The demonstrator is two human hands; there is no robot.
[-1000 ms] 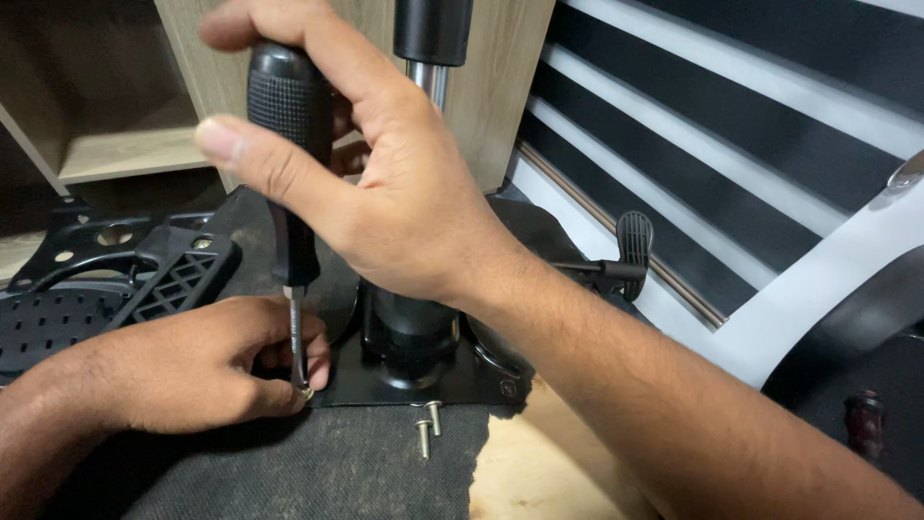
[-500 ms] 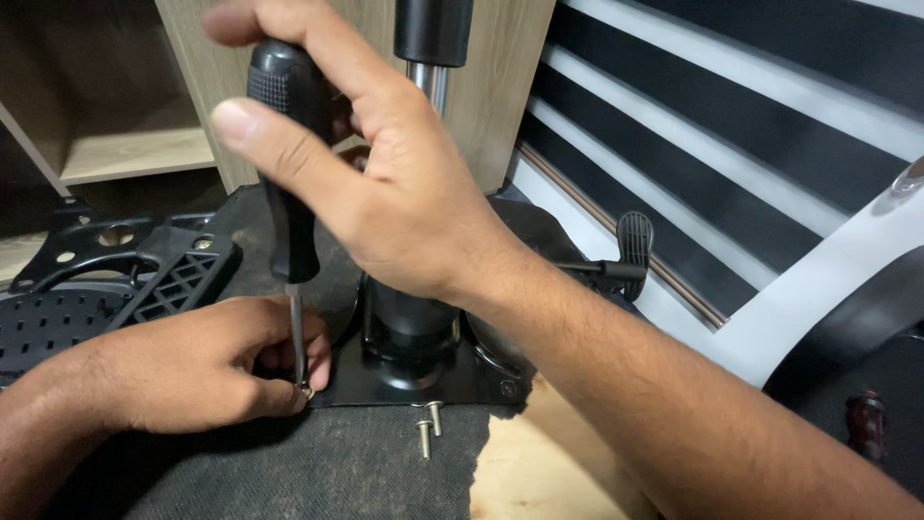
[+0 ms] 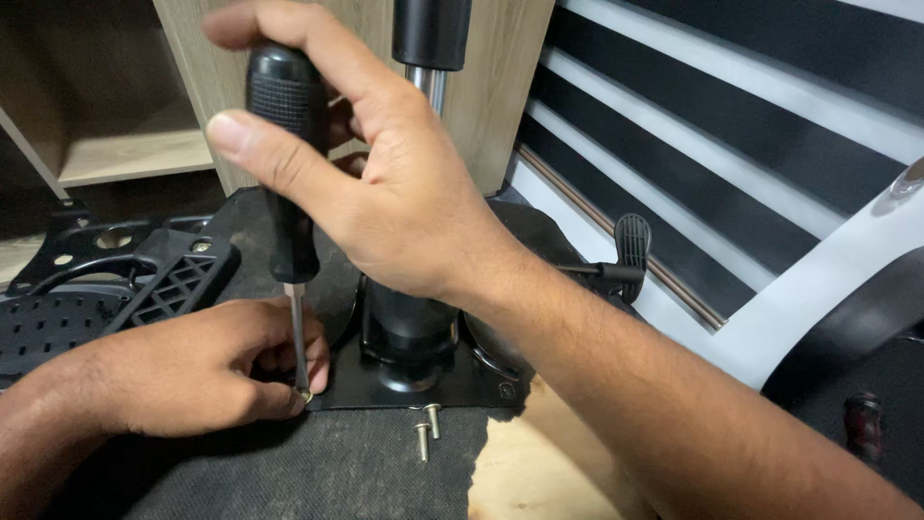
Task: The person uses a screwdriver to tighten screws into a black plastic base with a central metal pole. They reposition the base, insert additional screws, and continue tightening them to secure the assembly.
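The right hand [image 3: 404,193] shifts its grip on the screwdriver [image 3: 284,173], the thumb now lying lower across the black handle than a second ago, the handle turned slightly.

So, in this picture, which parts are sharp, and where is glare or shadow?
Head view: the right hand, screwdriver and loose screws are sharp; slight glare on the metal column; dark shadow under the left hand; the lower right corner is dim and soft.
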